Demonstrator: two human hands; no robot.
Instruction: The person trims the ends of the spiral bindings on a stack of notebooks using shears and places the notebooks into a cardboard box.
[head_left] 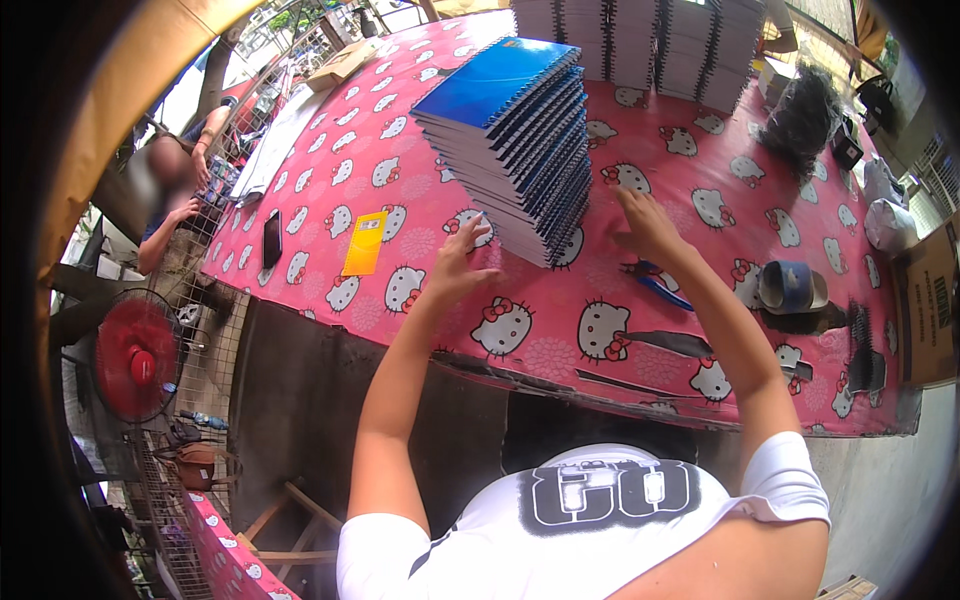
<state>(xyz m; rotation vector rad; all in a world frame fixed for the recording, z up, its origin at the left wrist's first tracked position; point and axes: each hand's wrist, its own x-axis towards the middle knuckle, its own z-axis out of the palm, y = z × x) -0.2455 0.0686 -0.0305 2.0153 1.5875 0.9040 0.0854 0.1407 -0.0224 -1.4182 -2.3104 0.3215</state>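
A tall stack of spiral-bound notebooks (500,85) with a blue top cover stands on the pink cartoon-print tablecloth (545,335). Its dark coils run down the right side. To the left of the stack's lower part is my left hand (461,262), fingers spread and holding nothing. My right hand (645,228) is open on the other side, apart from the stack, with its fingers pointing away from me. Pliers with blue handles (668,288) lie on the table, partly hidden by my right forearm.
More spiral-bound stacks (630,45) stand at the back. On the left lie a yellow booklet (364,244) and a phone (272,238). A blue tape roll (786,286) and a black plastic bundle (802,118) are on the right. Beyond the left edge are a person (165,235) and red fan (139,360).
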